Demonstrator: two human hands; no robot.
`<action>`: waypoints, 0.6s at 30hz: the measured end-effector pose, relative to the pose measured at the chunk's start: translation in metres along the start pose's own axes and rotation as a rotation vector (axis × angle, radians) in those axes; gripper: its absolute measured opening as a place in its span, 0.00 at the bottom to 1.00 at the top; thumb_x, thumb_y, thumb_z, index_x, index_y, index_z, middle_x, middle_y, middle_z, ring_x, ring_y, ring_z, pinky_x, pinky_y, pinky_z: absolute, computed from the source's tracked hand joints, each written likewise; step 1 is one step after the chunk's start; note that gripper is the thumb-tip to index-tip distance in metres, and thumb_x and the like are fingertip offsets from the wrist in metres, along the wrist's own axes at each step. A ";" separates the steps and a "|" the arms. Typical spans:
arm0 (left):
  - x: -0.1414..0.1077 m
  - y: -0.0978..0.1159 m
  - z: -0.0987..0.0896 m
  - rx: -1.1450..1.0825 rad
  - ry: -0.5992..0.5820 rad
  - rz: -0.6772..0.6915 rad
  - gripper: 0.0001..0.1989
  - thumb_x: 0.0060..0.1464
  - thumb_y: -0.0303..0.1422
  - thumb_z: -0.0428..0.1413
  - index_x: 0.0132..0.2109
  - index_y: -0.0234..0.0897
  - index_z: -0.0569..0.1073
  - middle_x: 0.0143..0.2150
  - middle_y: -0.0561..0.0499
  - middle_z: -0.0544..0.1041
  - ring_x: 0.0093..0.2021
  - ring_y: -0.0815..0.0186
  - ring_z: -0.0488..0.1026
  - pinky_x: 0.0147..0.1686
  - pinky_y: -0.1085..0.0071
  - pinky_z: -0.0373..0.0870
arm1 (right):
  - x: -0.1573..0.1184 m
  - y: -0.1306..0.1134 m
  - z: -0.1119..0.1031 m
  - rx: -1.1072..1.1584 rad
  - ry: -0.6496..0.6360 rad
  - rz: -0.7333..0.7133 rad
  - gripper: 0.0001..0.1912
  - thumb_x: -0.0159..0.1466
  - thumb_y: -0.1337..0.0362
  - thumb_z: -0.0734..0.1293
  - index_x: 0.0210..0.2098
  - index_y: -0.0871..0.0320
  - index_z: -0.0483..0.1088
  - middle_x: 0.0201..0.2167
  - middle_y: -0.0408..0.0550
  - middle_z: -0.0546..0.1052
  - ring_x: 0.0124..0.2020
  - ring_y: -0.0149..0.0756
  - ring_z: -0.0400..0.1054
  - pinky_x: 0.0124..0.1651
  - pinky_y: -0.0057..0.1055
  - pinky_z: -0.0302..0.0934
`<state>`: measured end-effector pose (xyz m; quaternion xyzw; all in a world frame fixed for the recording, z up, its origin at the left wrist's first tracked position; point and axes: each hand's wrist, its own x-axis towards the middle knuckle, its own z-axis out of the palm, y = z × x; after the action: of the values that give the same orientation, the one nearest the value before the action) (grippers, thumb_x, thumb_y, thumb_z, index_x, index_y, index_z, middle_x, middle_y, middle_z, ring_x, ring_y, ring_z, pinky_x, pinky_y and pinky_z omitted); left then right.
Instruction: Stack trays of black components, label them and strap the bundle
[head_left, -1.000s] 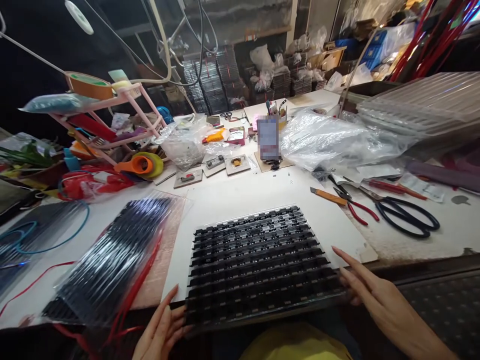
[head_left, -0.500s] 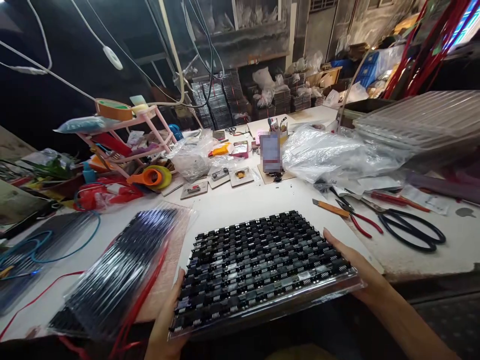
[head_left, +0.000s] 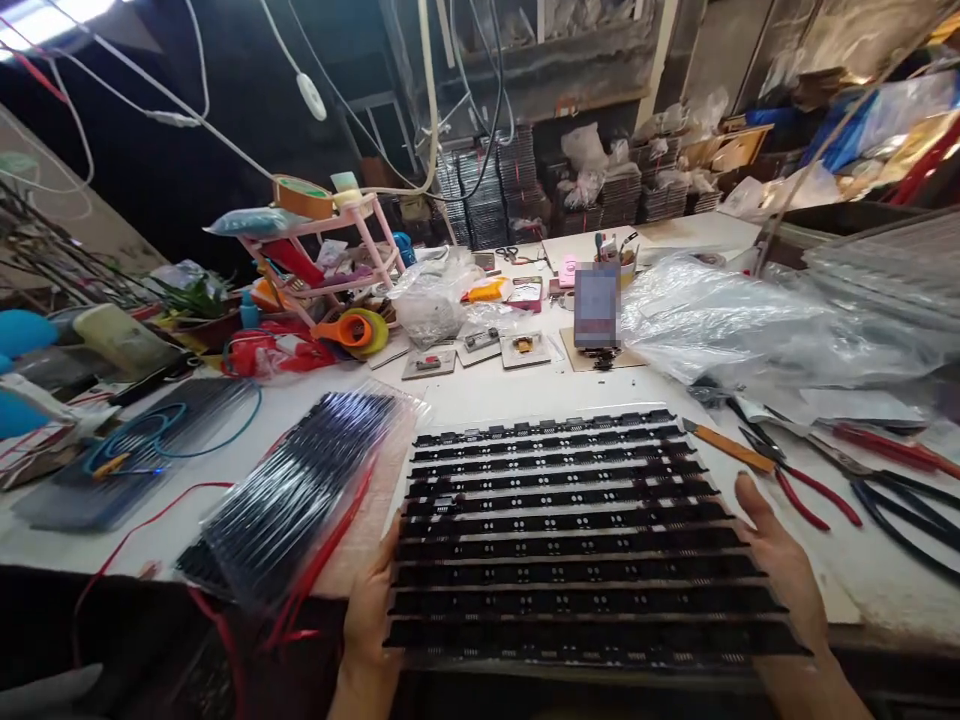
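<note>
Left hand (head_left: 371, 600), right hand (head_left: 786, 570): two. Loaded plastic tray (head_left: 562, 588): one; rows of black parts (head_left: 480, 632) in it, ten by my count. Small square plates (head_left: 543, 353): three. Orange utility knife (head_left: 731, 446): one. Red-handled pliers (head_left: 821, 488): one pair. Big black-handled shears (head_left: 851, 465): one pair. Pink rack (head_left: 315, 231): one.

The tray (head_left: 574, 548) you hold is clear plastic crossed by black horizontal bands, dotted with small white marks. To your left, a glossy black bundle (head_left: 292, 500) shows fine pale streaks, with a bright red ribbon (head_left: 337, 560) along it. Your table (head_left: 60, 548) is white. To your right, the knife (head_left: 731, 447) has an orange handle and the pliers (head_left: 823, 488) red ones. Beyond, a pale pink rack (head_left: 369, 246) carries an orange-brown tape roll (head_left: 302, 200) with a green ring.
</note>
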<state>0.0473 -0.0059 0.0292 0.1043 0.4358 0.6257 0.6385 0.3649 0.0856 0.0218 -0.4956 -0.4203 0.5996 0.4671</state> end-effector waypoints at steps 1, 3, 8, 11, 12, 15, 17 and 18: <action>0.001 -0.001 -0.003 0.011 0.007 -0.005 0.19 0.61 0.34 0.45 0.55 0.40 0.71 0.46 0.47 0.79 0.53 0.56 0.71 0.55 0.55 0.65 | 0.003 -0.002 0.003 -0.004 0.007 0.033 0.26 0.67 0.46 0.50 0.51 0.48 0.71 0.39 0.46 0.80 0.47 0.44 0.72 0.50 0.50 0.67; 0.005 -0.004 -0.009 0.046 0.039 0.007 0.22 0.62 0.43 0.43 0.57 0.42 0.69 0.48 0.47 0.78 0.55 0.57 0.70 0.56 0.54 0.63 | 0.007 -0.001 0.007 -0.014 0.068 0.085 0.21 0.64 0.47 0.57 0.46 0.46 0.74 0.36 0.43 0.80 0.46 0.44 0.72 0.49 0.46 0.68; 0.012 -0.011 -0.024 0.091 0.071 0.025 0.28 0.60 0.51 0.40 0.62 0.47 0.63 0.55 0.48 0.74 0.60 0.58 0.64 0.60 0.55 0.57 | 0.008 0.015 0.011 0.101 0.163 0.192 0.09 0.56 0.54 0.70 0.35 0.46 0.78 0.32 0.39 0.80 0.43 0.44 0.74 0.47 0.42 0.71; 0.014 -0.011 -0.029 0.054 0.042 0.011 0.25 0.61 0.47 0.41 0.63 0.49 0.60 0.57 0.50 0.71 0.62 0.60 0.61 0.61 0.57 0.54 | 0.007 0.017 0.015 0.305 0.080 0.325 0.14 0.60 0.52 0.65 0.36 0.52 0.78 0.35 0.42 0.80 0.46 0.44 0.72 0.51 0.44 0.69; 0.014 -0.010 -0.031 0.020 0.026 0.009 0.25 0.62 0.47 0.40 0.64 0.50 0.58 0.58 0.51 0.70 0.62 0.60 0.61 0.62 0.57 0.53 | 0.007 0.016 0.017 0.386 0.073 0.365 0.14 0.61 0.52 0.65 0.37 0.53 0.78 0.36 0.43 0.80 0.47 0.42 0.72 0.52 0.42 0.67; 0.015 -0.007 -0.036 -0.100 0.004 -0.052 0.25 0.62 0.46 0.42 0.65 0.50 0.56 0.58 0.52 0.71 0.60 0.59 0.64 0.62 0.58 0.55 | 0.008 0.010 0.022 0.618 0.101 0.416 0.10 0.61 0.57 0.67 0.39 0.51 0.77 0.40 0.39 0.79 0.50 0.35 0.70 0.57 0.32 0.63; 0.013 -0.006 -0.039 -0.112 0.043 -0.124 0.24 0.61 0.42 0.45 0.64 0.52 0.57 0.54 0.54 0.74 0.56 0.58 0.69 0.59 0.58 0.60 | 0.009 0.008 0.024 0.757 0.086 0.436 0.11 0.59 0.58 0.69 0.42 0.51 0.76 0.45 0.37 0.78 0.52 0.32 0.69 0.58 0.28 0.60; 0.013 -0.006 -0.040 -0.090 0.071 -0.148 0.24 0.60 0.41 0.47 0.63 0.54 0.59 0.52 0.55 0.76 0.54 0.57 0.71 0.58 0.58 0.63 | 0.010 0.008 0.024 0.815 0.068 0.442 0.13 0.59 0.58 0.69 0.44 0.51 0.75 0.47 0.37 0.77 0.53 0.32 0.67 0.59 0.28 0.59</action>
<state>0.0221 -0.0120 -0.0038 0.0210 0.4362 0.5990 0.6712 0.3393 0.0929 0.0158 -0.3685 -0.0190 0.7846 0.4982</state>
